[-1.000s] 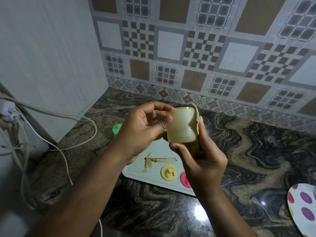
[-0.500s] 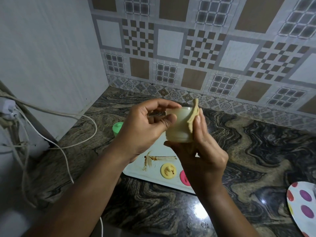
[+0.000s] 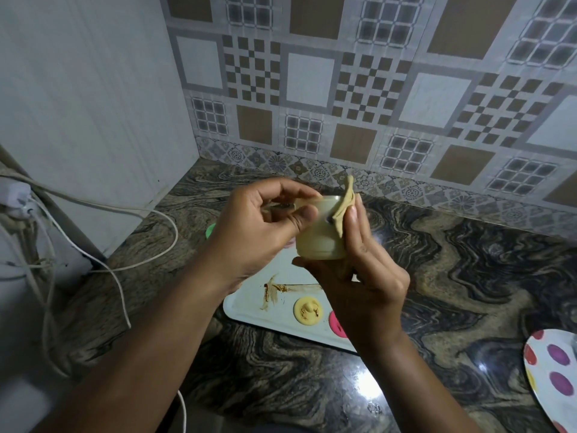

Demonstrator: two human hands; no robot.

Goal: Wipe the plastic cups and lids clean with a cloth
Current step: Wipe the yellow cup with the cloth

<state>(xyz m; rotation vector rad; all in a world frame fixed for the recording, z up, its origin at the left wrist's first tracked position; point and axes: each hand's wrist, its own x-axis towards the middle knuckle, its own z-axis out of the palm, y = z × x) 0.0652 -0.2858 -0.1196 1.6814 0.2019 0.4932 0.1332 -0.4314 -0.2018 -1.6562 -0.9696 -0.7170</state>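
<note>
One pale yellow plastic cup [image 3: 318, 235] is held in the air between both hands, long axis roughly upright, above a white rectangular tray [image 3: 249, 301]. The right hand [image 3: 365, 276] presses a tan cloth [image 3: 343, 210] to the cup's right side, with the thumb hooked under the base. The left hand [image 3: 262, 232] pinches the rim from the left, so turning the cup against the cloth looks likely next. A yellow round lid [image 3: 307, 310] and a pink lid [image 3: 335, 323] wait on the tray, which sits on the marbled table [image 3: 468, 276].

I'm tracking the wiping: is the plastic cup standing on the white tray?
No: the left hand and the right hand hold the cup in the air above the tray.
</note>
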